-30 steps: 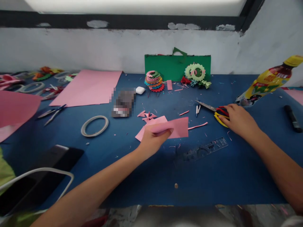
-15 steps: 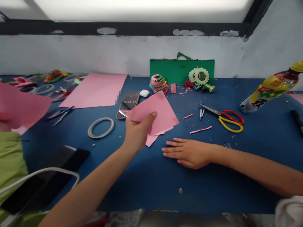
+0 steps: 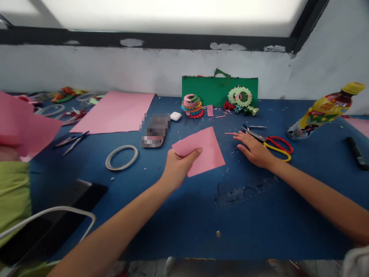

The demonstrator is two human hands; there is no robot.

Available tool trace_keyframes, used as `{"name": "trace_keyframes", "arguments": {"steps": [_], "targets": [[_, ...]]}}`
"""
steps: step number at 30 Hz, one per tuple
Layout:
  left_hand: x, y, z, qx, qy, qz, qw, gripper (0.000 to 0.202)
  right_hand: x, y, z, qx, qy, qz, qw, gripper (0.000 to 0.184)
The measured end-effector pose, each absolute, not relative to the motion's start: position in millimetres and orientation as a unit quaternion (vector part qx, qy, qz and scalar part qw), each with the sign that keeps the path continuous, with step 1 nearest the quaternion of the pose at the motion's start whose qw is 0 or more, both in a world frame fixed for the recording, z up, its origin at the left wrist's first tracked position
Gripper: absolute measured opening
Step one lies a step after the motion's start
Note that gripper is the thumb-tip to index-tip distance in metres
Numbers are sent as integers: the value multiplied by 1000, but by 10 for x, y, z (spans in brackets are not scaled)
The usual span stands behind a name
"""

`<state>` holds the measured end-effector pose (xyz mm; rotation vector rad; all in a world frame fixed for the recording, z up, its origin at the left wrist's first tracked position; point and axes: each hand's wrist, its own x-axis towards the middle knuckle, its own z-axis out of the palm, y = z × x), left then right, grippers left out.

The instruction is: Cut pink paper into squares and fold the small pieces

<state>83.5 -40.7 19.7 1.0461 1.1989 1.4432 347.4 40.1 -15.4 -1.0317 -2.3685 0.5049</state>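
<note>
My left hand (image 3: pixel 180 165) is closed on pink paper (image 3: pixel 210 150), the thumb on top, and holds it over the middle of the blue table. Further right, my right hand (image 3: pixel 255 150) lies palm down with its fingers stretched out, among thin pink paper scraps. Just beyond it are scissors (image 3: pixel 257 135) with one red and one yellow handle, partly behind the hand. A slim pointed tool (image 3: pixel 258 127) rests by their blades. Nearer to me lies a clear plastic stencil ruler (image 3: pixel 245 193).
Tape roll (image 3: pixel 122 157), phone (image 3: pixel 156 130) and large pink sheet (image 3: pixel 115 111) lie left. Paper rings (image 3: pixel 192 107) stand before a green board (image 3: pixel 213 90). A tilted bottle (image 3: pixel 323 111) and black marker (image 3: pixel 356 154) are right. Another person's green sleeve (image 3: pixel 14 192) shows at left.
My right hand has moved away from me and to the right, up to the scissors, uncovering the ruler. My left hand has shifted slightly right with the pink paper, whose edges now lie more together.
</note>
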Motion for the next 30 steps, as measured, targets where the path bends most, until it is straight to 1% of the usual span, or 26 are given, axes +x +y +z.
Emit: {"name": "trace_keyframes", "arguments": {"steps": [2,4,5,6,7,9,11,12,14,15,16,18,19,22,27,30], "targets": [[884,-448,109,450,512,547,486,27,3328,197,-81,-371,-794,376,301,42],[936,-489,40,471,506,514,508,29,3155,-11,-30,-332,-696,556,310,49],[958,-505,17,481,496,502,521,29,3075,-97,-13,-319,-661,610,298,53],[974,-515,2,490,487,491,531,29,3008,-163,0,-312,-634,643,296,53],[984,-519,-6,500,482,482,534,29,2962,-203,12,-313,-617,656,302,48],[983,-512,-7,523,488,472,515,27,2949,-201,33,-333,-610,645,319,36],[962,-501,3,554,491,465,486,27,3048,-101,56,-370,-604,603,367,30],[952,-502,7,584,482,451,473,28,3132,-27,68,-390,-588,577,411,28],[952,-518,3,705,416,370,440,31,3341,143,89,-411,-521,546,512,27],[969,-529,-9,781,364,304,407,33,3451,225,97,-412,-485,542,549,27],[999,-537,-29,853,301,224,362,35,3556,300,104,-415,-458,544,568,26],[1096,-521,-84,927,240,113,265,43,3726,416,111,-419,-424,549,586,24],[1158,-488,-114,941,238,81,227,48,3785,454,112,-417,-418,544,596,24],[1373,-270,-188,955,246,46,156,51,3855,489,113,-404,-418,542,606,23],[1716,322,-247,955,270,56,110,52,3792,381,146,-365,-422,596,578,23],[1856,605,-234,929,323,130,126,46,3788,310,165,-338,-444,619,552,26]]}}
